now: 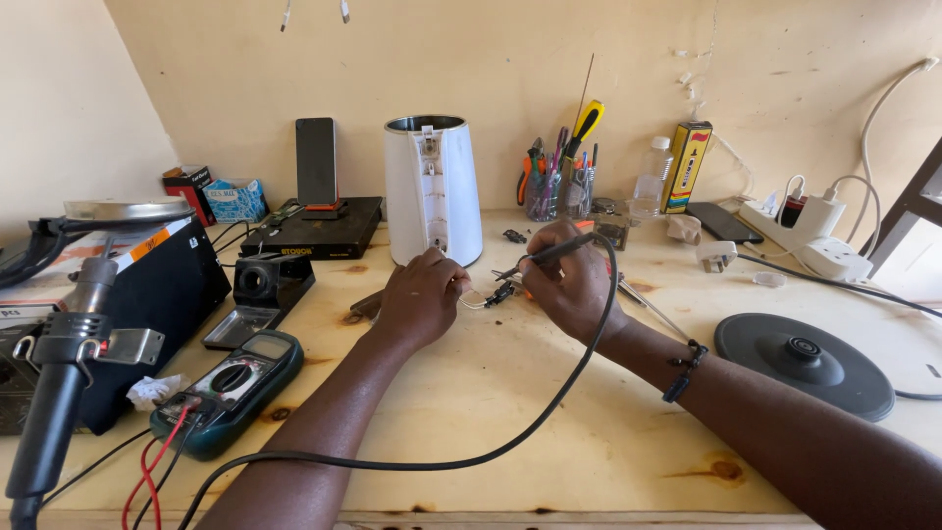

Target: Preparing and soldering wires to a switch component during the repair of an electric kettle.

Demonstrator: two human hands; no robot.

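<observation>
- At the bench (510, 412) centre, the right hand (574, 285) has its grip pinched on a soldering iron (549, 255), tip at nine o'clock.
- Left hand (422, 299) pinches a small wired part (496, 294).
- White kettle (433, 191) stands at twelve o'clock; multimeter (231, 391) at eight.

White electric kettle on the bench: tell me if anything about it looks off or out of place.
The white electric kettle body stands on the wooden bench with its handle cover off, the inner channel bared. Its round black power base lies apart at the right. The left hand holds small wired parts beside it; the right hand holds a black corded soldering iron.
</observation>
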